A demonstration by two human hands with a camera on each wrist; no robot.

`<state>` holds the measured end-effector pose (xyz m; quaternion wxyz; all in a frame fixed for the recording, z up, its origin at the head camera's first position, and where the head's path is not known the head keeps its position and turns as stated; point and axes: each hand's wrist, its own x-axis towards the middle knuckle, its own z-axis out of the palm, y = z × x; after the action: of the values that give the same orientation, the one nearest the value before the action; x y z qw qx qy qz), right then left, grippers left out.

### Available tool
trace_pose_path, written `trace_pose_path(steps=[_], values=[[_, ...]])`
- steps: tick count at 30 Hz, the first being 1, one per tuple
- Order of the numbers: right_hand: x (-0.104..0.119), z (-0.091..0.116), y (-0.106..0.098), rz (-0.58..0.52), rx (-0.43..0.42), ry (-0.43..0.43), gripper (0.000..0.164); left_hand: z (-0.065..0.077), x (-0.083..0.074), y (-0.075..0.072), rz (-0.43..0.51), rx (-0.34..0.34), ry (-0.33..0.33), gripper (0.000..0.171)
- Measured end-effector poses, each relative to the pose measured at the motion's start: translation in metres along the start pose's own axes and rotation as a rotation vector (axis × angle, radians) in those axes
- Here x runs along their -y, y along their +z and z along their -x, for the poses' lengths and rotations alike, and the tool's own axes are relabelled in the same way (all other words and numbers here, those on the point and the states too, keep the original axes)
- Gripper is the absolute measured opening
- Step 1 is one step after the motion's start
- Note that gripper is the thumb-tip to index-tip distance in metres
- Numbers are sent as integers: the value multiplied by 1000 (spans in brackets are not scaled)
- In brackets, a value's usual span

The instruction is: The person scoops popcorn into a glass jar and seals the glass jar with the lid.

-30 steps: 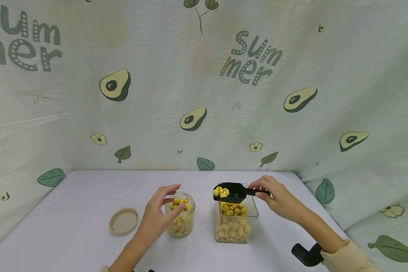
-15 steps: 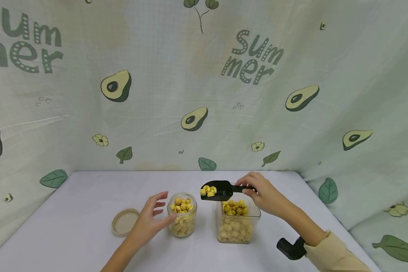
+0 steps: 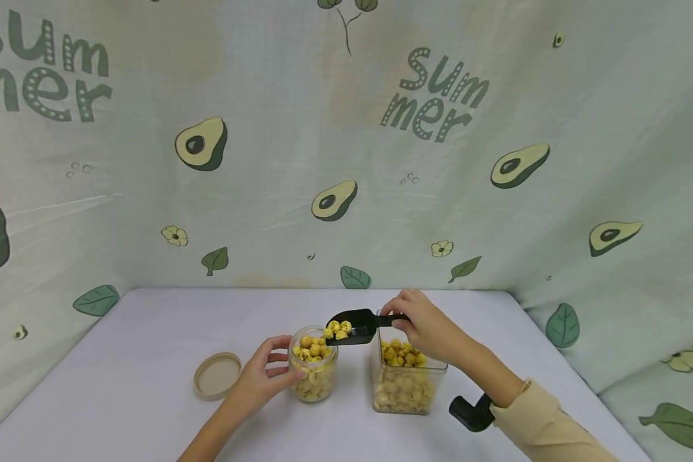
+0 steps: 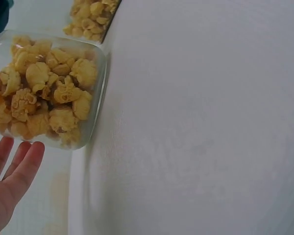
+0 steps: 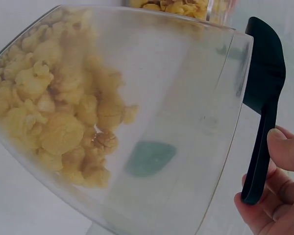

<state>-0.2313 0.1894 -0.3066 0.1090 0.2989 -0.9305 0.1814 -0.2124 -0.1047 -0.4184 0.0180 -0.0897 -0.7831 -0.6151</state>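
Note:
In the head view, my right hand (image 3: 418, 321) grips the handle of a black scoop (image 3: 358, 324), which carries several pieces of yellow popcorn (image 3: 337, 330). The scoop's lip reaches the right rim of a round clear jar (image 3: 314, 378) filled with popcorn. My left hand (image 3: 261, 378) is at the jar's left side, thumb in front and fingers spread behind; the left wrist view shows the fingers (image 4: 27, 164) extended beside the glass, and firm contact is unclear. Right of the jar stands a clear square container (image 3: 404, 388), partly full of popcorn, under the right forearm.
A beige round lid (image 3: 217, 376) lies on the white table (image 3: 133, 385), left of the jar. Behind the table hangs a patterned cloth (image 3: 265, 160). A black device (image 3: 471, 412) is worn at the right wrist.
The right hand has carried the loaded scoop leftward, from above the square container to the jar's rim. The left hand has drawn back slightly, then come in against the jar's side.

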Motion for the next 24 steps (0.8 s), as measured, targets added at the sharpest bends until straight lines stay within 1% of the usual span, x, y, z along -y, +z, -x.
trace_pose_path(steps=[7,11,18,24], values=[[8,-10,5,125,-33,-80,17,-1,-1,-2,8,2,-12,61],[13,-11,6,201,-44,-115,19,0,-1,-2,0,-7,-16,61],[21,-15,2,302,-60,-169,22,0,0,0,3,-19,-19,59],[32,-20,-3,432,-52,-203,30,-2,-1,1,-3,-16,-28,60]])
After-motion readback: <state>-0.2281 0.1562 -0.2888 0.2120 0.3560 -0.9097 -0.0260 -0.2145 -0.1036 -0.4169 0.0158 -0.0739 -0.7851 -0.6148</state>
